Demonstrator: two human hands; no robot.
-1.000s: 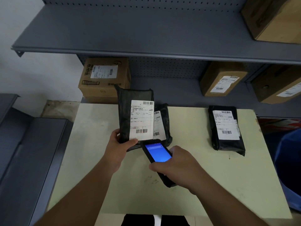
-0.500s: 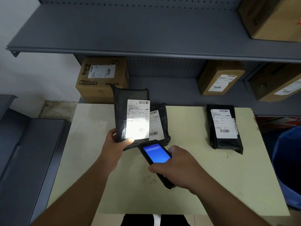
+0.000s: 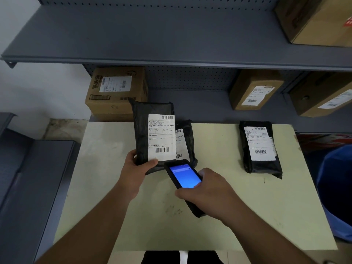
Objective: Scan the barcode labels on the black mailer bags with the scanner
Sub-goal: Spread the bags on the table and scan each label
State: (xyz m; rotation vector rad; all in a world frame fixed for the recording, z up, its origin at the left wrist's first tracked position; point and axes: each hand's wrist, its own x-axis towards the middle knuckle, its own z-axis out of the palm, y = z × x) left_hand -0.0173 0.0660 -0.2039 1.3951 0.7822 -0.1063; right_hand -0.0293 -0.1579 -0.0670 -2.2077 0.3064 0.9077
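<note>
Fingers of your left hand [image 3: 136,168] were clamped on the lower left corner of the mailer bag [image 3: 152,130], holding it upright above the table [image 3: 228,216], long axis vertical, label facing you. Your right hand [image 3: 211,193] was wrapped around the scanner [image 3: 183,176], its nose pointing up and left, just below the lower barcode [image 3: 162,150]. Judged from this, the scanner needed only a slight upward tilt. A second bag [image 3: 185,141] lay just behind; a third [image 3: 260,147] lay well apart to the right.
</note>
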